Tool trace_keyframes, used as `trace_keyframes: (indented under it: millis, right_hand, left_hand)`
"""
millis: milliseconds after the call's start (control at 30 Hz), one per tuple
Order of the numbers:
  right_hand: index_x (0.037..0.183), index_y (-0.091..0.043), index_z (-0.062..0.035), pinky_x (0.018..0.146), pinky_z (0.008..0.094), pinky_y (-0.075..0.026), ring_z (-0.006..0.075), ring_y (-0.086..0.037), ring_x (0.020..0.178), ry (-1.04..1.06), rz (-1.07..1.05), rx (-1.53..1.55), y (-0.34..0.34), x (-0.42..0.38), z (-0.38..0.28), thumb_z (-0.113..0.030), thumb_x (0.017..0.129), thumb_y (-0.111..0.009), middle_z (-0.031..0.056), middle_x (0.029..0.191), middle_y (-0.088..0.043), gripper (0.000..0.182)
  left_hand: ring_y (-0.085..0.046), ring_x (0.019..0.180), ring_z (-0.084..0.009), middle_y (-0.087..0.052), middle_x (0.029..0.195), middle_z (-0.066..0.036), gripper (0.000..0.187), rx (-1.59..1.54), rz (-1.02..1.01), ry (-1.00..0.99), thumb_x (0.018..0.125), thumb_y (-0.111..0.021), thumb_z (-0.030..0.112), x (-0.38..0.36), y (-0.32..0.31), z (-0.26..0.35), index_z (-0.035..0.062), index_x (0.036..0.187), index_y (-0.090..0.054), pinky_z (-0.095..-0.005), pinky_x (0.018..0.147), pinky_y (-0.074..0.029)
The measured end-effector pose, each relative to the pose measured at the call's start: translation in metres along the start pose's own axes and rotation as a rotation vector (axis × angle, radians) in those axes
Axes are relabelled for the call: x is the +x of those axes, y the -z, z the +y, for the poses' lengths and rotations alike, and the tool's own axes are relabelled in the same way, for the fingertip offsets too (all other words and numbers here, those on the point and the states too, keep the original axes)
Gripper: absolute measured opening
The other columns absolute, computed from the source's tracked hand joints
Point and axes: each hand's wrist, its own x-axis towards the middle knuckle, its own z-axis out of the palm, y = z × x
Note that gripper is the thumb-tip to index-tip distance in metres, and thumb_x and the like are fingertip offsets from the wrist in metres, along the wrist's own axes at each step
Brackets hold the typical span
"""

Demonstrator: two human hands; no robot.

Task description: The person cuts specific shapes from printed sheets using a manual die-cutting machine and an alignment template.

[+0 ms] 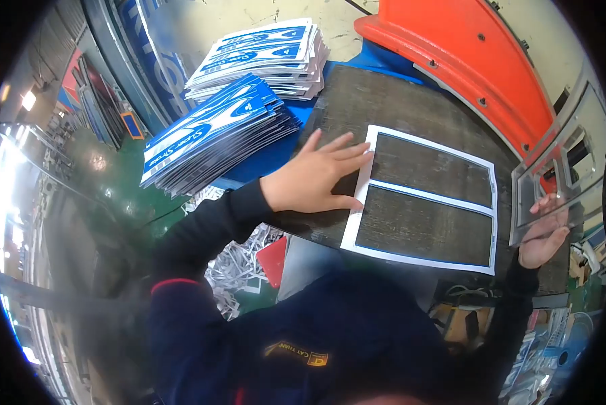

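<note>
A white paper frame [364, 177] with two large rectangular openings and thin blue inner edges lies flat on the dark, worn board [411, 236]. My left hand [320, 174] is open, palm down, its spread fingertips touching the frame's left strip. Over at the right edge of the board, my right hand [545, 233] grips the lower edge of a clear, grey-edged panel [520, 202] with window-like cutouts, which stands tilted up. Part of that hand shows through the panel.
Two stacks of blue-and-white printed sheets, a nearer stack [215, 135] and a farther stack [255, 57], sit beyond my left arm. A red curved machine part [465, 47] rises at the back right. Paper scraps [239, 270] litter the floor below left, near a red object [272, 262].
</note>
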Motion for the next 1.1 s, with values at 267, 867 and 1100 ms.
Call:
trace_keyframes:
  millis: [267,867,1100]
  right_hand:
    - [0.13,-0.048,0.0081,0.084,0.0329,-0.041,0.0215,-0.05,0.096,-0.02,0.117,-0.088,0.014,-0.039,-0.002,-0.065,0.099,-0.038,0.0143,0.111,-0.053,0.08]
    - [0.126,-0.049,0.0066,0.085,0.0331,-0.04,0.02,-0.048,0.098,-0.08,0.168,-0.028,0.014,-0.04,-0.002,-0.066,0.1,-0.035,0.0127,0.111,-0.05,0.078]
    - [0.125,-0.049,0.0055,0.084,0.0327,-0.04,0.0199,-0.048,0.098,-0.075,0.156,-0.016,0.014,-0.04,0.0,-0.066,0.1,-0.035,0.012,0.111,-0.05,0.077]
  left_hand:
    - [-0.072,0.09,-0.0194,-0.075,0.095,-0.012,0.038,-0.737,-0.104,0.244,0.099,-0.063,0.033,0.046,0.033,-0.009,-0.0027,0.114,-0.066,-0.037,0.086,-0.056]
    - [-0.055,0.127,-0.0378,-0.038,0.155,-0.022,0.045,-0.733,1.703,0.804,0.101,-0.059,0.02,-0.116,0.258,-0.263,-0.0029,0.139,-0.049,-0.043,0.104,-0.045]
    - [-0.066,0.113,-0.0276,-0.07,0.123,-0.015,0.046,-0.058,0.418,0.597,0.091,-0.072,0.036,-0.003,0.129,-0.241,0.0051,0.126,-0.069,-0.0351,0.096,-0.049]
